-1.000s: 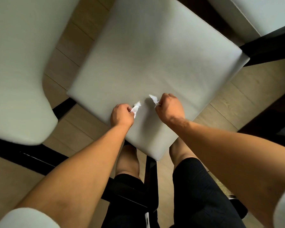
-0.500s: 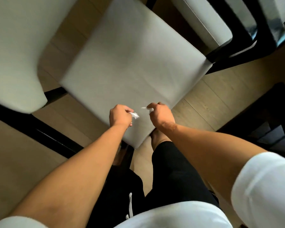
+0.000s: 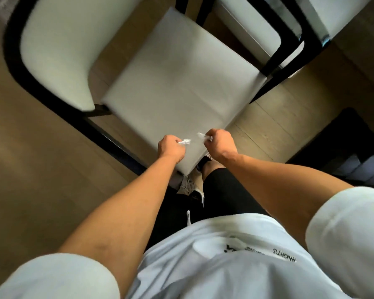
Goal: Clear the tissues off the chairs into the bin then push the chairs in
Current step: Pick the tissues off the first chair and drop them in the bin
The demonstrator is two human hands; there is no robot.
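A pale grey chair seat [image 3: 177, 83] lies below me, its near corner by my legs. Its curved backrest [image 3: 58, 50] in a black frame stands at the left. My left hand [image 3: 170, 148] grips a small crumpled white tissue [image 3: 185, 142] above the seat's near corner. My right hand [image 3: 220, 144] grips another white tissue scrap [image 3: 202, 135], just right of the first. Both hands are raised off the seat, a short gap apart. No tissue shows on the seat itself. No bin is in view.
A second pale chair [image 3: 253, 29] in a black frame stands at the upper right. The floor [image 3: 30, 180] is light wood. A dark object [image 3: 350, 152] sits at the right edge. My legs and shoes are beneath the seat's corner.
Both hands have lifted off the seat with the tissues and drawn back toward its near corner. The view has pulled up and back, so more of the chairs and my shirt show.
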